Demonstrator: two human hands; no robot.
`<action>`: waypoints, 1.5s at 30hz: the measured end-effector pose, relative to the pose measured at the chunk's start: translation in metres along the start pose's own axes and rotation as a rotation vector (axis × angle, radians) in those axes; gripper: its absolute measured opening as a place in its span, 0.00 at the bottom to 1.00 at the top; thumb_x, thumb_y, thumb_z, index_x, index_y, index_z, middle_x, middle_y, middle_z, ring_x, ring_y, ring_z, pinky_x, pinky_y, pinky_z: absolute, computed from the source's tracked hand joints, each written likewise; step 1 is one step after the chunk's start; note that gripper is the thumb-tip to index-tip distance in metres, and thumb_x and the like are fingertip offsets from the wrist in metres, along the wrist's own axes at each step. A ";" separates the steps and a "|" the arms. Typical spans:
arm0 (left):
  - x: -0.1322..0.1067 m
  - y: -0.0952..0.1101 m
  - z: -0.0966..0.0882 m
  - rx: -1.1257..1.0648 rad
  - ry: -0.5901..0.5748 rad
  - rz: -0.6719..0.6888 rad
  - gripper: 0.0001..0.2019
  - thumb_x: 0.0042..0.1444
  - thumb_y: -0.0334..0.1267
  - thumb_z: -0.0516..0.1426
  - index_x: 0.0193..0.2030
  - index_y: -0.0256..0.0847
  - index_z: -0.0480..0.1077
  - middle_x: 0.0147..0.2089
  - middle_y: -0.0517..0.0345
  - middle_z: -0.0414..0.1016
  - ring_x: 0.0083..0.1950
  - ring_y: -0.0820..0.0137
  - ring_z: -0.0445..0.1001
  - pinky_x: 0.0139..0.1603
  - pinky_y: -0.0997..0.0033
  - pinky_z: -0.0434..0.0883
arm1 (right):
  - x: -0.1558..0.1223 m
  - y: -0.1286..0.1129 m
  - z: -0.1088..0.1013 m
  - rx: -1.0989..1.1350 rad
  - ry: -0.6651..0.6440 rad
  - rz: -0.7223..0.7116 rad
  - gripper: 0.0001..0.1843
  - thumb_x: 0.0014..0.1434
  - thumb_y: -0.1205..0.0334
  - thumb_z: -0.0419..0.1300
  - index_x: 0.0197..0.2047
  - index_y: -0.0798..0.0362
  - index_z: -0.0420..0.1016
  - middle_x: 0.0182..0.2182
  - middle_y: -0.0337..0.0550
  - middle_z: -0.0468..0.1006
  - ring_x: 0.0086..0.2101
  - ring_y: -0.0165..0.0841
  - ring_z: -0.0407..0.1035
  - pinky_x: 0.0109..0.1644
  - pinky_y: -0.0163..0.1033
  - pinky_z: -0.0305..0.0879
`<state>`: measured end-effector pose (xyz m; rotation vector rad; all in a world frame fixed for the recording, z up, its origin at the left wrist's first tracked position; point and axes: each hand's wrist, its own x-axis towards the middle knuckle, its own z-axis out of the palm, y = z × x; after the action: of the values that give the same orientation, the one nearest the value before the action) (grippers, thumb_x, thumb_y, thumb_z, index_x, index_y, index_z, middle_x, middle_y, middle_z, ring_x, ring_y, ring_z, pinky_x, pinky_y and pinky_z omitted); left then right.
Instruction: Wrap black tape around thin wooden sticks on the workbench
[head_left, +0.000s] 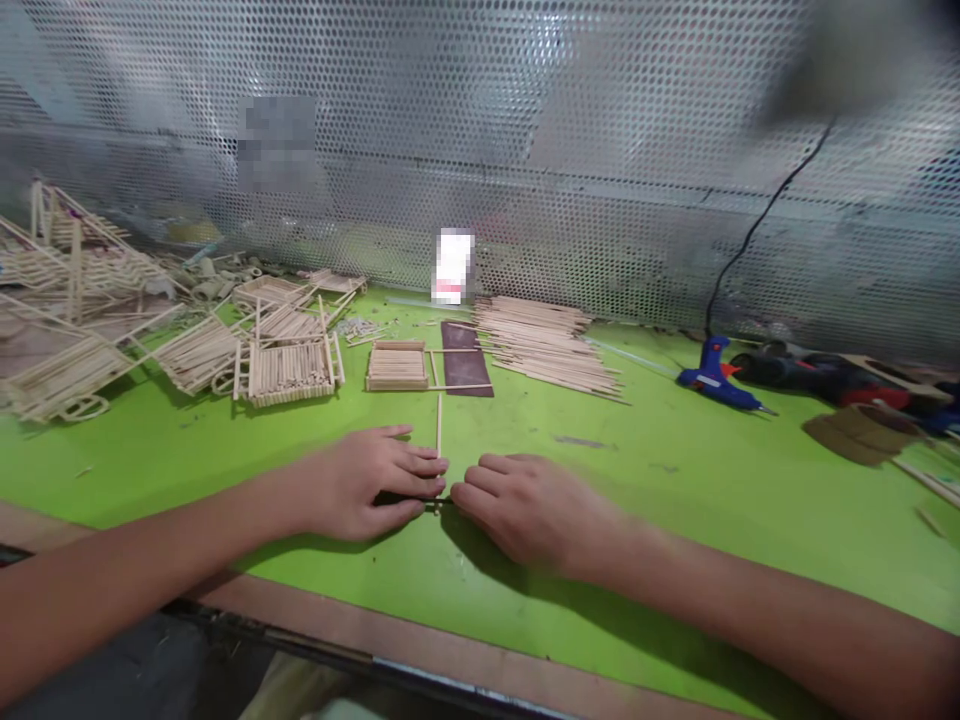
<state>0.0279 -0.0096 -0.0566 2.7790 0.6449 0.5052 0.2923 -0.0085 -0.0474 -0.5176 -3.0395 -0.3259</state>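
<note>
A thin wooden stick point(439, 425) lies on the green table, pointing away from me. My left hand point(375, 480) presses its fingertips onto the near part of the stick, thumb tucked lower. My right hand point(517, 505) is closed, knuckles up, around one end of a thin dark strip point(444, 501), which looks like a blade. This strip crosses the stick's near end between my two hands; its other end reaches under my left fingers. What the right palm hides cannot be made out. Just beyond stands a small stick-built tray point(397, 367) with two sticks projecting from its right side.
Loose sticks point(547, 345) lie piled at the back, beside a dark sandpaper-like sheet point(466, 360). Several stick-built pieces point(289, 370) crowd the left. A blue glue gun point(716, 380) and a brown ring-shaped piece point(862, 432) sit at right. Perforated metal sheeting point(420, 130) closes the back.
</note>
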 end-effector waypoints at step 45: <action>0.001 0.007 0.011 0.165 0.224 0.019 0.11 0.69 0.37 0.54 0.35 0.40 0.72 0.32 0.56 0.77 0.34 0.66 0.73 0.38 0.64 0.63 | 0.005 0.004 -0.004 0.122 -0.054 0.013 0.06 0.68 0.72 0.56 0.41 0.53 0.73 0.32 0.41 0.76 0.33 0.34 0.68 0.38 0.38 0.62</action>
<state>0.0361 -0.0165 -0.0646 2.9091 0.7388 0.8109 0.2885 -0.0039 -0.0427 -0.5470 -3.0812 -0.1260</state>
